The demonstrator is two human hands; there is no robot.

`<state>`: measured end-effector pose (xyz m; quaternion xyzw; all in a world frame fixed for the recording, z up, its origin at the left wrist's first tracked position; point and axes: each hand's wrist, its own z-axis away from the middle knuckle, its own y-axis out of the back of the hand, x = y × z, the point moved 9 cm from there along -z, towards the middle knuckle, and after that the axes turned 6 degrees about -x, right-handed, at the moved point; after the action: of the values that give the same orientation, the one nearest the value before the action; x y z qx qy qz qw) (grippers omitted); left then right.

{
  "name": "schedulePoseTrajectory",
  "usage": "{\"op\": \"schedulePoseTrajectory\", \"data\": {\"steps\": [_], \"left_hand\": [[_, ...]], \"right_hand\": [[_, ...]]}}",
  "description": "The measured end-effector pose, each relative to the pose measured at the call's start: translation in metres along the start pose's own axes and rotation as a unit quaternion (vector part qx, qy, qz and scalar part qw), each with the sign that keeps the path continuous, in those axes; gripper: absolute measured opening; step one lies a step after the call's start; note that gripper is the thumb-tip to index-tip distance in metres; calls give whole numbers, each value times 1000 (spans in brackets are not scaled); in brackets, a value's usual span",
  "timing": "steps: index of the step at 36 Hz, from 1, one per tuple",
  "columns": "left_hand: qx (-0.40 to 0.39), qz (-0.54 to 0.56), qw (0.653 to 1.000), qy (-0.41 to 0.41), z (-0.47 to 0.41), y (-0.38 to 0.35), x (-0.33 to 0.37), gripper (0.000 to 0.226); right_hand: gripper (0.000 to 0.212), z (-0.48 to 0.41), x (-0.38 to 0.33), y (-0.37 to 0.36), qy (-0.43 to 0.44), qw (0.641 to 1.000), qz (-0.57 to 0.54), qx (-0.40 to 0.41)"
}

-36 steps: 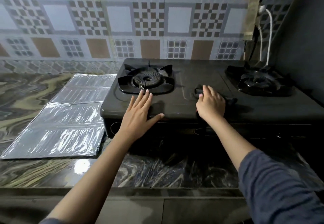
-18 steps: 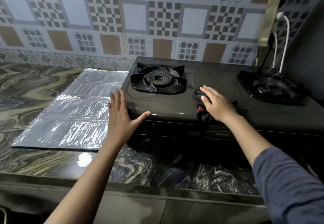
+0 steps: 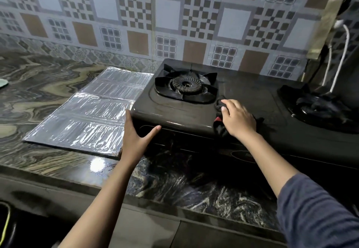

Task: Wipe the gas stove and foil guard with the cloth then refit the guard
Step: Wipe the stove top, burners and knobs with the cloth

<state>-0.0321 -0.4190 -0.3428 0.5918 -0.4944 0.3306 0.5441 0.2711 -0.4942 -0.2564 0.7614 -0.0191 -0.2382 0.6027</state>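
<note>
The black two-burner gas stove [image 3: 250, 100] stands on the marble counter against the tiled wall. Its left burner [image 3: 184, 84] has a pan support; the right burner [image 3: 318, 108] is in shadow. My right hand [image 3: 240, 119] presses a dark cloth [image 3: 220, 129] with a red spot onto the stove's front edge, fingers slightly bent over it. My left hand [image 3: 136, 133] is at the stove's front left corner, fingers straight along the side and thumb on the front panel. The folded foil guard [image 3: 85, 119] lies flat on the counter, left of the stove.
The marble counter [image 3: 38, 92] runs left past the foil, with a pale object [image 3: 3, 83] at its far left edge. A white cable [image 3: 340, 59] hangs from the wall at the back right, behind the right burner. The counter's front edge [image 3: 136, 205] is below my arms.
My left hand slid left off the stove top to its front left corner. My right hand drew the cloth nearer the front edge. The view shifted left.
</note>
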Motion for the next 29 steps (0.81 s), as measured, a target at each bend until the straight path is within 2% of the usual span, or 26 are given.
{"op": "schedulePoseTrajectory", "data": {"steps": [4, 8, 18, 29], "left_hand": [[-1, 21, 999, -25, 3, -3, 0, 100], [-1, 36, 999, -23, 1, -2, -5, 98], [1, 64, 998, 0, 13, -8, -28, 88], [-1, 70, 998, -3, 10, -10, -34, 88]], "right_hand": [[37, 9, -17, -4, 28, 999, 9, 21], [37, 10, -31, -9, 65, 998, -2, 22], [38, 9, -85, -28, 184, 981, -16, -52], [38, 1, -118, -43, 222, 973, -30, -48]]}}
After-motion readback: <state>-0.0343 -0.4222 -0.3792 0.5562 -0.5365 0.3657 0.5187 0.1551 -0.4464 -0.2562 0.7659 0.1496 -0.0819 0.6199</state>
